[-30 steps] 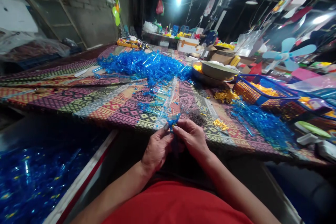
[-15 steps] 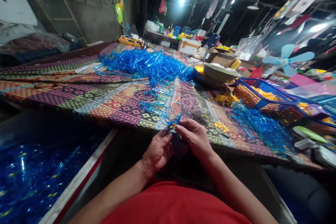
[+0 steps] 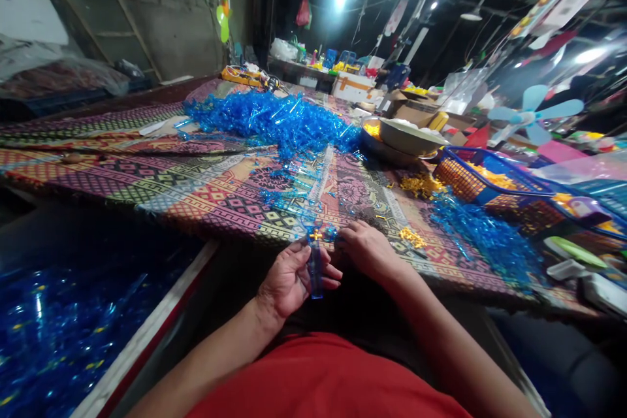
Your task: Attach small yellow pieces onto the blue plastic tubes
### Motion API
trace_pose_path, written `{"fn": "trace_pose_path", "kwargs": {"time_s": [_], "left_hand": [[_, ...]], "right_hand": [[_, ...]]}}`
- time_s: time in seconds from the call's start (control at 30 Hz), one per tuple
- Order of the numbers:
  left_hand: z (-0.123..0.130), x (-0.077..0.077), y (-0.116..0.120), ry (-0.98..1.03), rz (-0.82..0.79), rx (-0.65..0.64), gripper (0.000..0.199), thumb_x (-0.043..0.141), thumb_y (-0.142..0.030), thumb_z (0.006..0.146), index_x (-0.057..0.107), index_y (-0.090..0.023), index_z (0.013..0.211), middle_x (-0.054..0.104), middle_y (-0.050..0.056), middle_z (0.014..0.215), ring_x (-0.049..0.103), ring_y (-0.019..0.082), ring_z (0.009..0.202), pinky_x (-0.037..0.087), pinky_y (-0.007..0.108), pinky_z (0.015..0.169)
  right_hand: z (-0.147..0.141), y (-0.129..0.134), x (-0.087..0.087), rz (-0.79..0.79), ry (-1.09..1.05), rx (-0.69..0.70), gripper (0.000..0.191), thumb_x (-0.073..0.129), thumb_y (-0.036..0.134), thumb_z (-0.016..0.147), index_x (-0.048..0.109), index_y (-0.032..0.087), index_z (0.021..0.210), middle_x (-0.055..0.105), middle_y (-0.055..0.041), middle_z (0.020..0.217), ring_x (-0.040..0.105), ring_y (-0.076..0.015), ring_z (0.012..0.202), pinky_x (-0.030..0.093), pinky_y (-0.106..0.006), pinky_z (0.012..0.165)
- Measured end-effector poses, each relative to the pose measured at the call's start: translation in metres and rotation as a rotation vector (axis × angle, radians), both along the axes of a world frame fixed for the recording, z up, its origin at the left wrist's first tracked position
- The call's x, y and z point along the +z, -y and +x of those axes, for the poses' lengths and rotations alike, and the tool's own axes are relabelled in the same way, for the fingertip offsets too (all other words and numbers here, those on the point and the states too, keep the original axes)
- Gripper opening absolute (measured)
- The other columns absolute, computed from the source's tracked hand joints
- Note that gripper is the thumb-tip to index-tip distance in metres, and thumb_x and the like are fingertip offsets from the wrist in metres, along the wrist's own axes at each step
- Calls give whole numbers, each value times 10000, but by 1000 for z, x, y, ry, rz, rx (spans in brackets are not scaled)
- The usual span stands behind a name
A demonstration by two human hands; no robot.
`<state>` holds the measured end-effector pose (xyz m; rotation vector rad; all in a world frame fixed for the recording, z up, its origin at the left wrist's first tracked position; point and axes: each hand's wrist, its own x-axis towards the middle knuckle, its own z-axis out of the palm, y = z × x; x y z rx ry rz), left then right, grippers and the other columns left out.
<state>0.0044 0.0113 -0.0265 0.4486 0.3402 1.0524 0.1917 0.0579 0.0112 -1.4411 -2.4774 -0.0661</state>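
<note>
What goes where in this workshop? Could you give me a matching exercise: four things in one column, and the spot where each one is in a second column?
Things:
1. Blue plastic strip with a yellow cross piece
2. Big heap of blue plastic pieces
3. Pale blue fan
4. Yellow pieces

Places:
A. On the patterned cloth, towards the far end
B. Lying across the left hand
C. Inside a blue-rimmed basket
D. High up at the right of the view

Pairs: 1-B, 2-A, 3-D, 4-C
</note>
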Motion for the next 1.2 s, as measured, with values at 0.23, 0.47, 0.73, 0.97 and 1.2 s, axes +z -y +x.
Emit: {"fn": "trace_pose_path", "kwargs": {"time_s": [0.23, 0.47, 0.73, 0.97, 1.2], "left_hand": [[8, 6, 2, -26, 20, -2, 152, 567, -233, 802, 581, -117, 899, 643, 55, 771, 675, 215, 642, 556, 375, 584], [18, 12, 6, -63, 12, 16, 171, 579, -228, 785, 575, -127, 922, 636, 40, 746, 649, 175, 563, 546, 341, 529], [20, 19, 8, -299, 73, 112, 213, 576, -277, 792, 599, -120, 935, 637, 34, 688, 580, 105, 503, 506, 239, 508], [17, 21, 7, -662, 220, 210, 225, 537, -346, 806, 598, -141, 875, 591, -11, 560, 562, 117, 471, 482, 230, 486], [17, 25, 6, -853, 280, 246, 173, 461, -312, 834, 528, -165, 774, 547, -35, 487, 499, 101, 381, 400, 190, 379]], "right_hand": [[-21, 23, 12, -42, -577, 80, 141, 523, 262, 844, 645, 197, 818, 629, -33, 714, 561, -142, 663, 441, -251, 618], [-26, 24, 8, -59, -686, 40, 98, 581, 236, 783, 658, 200, 735, 619, -12, 649, 561, -134, 606, 445, -247, 592], [-22, 25, 7, -191, -800, 101, 97, 586, 216, 782, 656, 200, 717, 611, -23, 676, 573, -141, 616, 473, -263, 597], [-26, 27, 8, -132, -774, 140, 157, 550, 210, 812, 667, 206, 707, 609, -35, 753, 585, -124, 612, 484, -237, 569], [-28, 28, 5, -98, -786, 202, 165, 530, 209, 841, 660, 189, 741, 598, -35, 755, 579, -100, 579, 483, -206, 529]]}}
